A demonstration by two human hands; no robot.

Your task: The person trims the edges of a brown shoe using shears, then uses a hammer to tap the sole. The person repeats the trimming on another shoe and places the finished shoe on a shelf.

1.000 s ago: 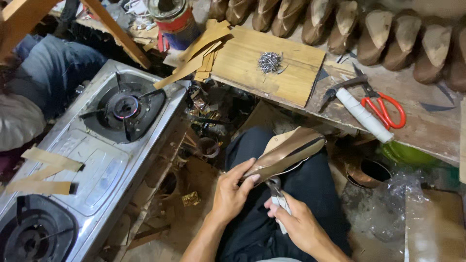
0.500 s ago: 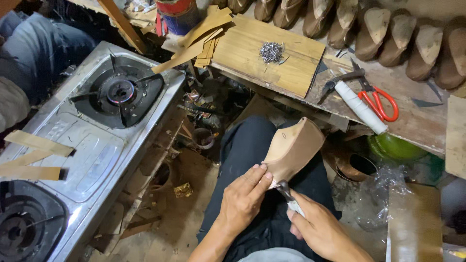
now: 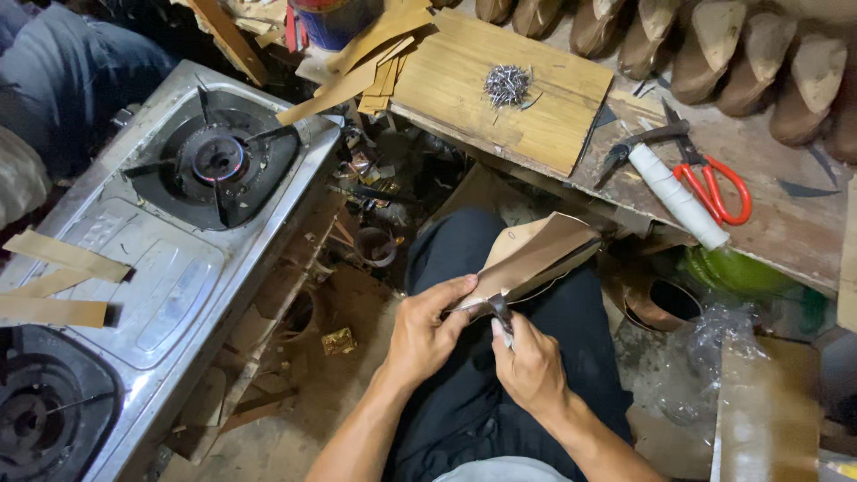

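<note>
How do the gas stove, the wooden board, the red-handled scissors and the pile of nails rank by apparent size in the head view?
1. gas stove, though nearer the camera
2. wooden board
3. red-handled scissors
4. pile of nails

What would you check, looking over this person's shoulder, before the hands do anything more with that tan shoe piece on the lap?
1. Left hand grips the tan shoe piece: ok.
2. Right hand holds a small tool at the piece's near end: ok.
3. Tool's kind and edge: cannot tell, mostly hidden.
4. Nail pile on the wooden board: ok.
5. Red-handled scissors lying on the bench: ok.
6. Stove burner off: cannot tell.
</note>
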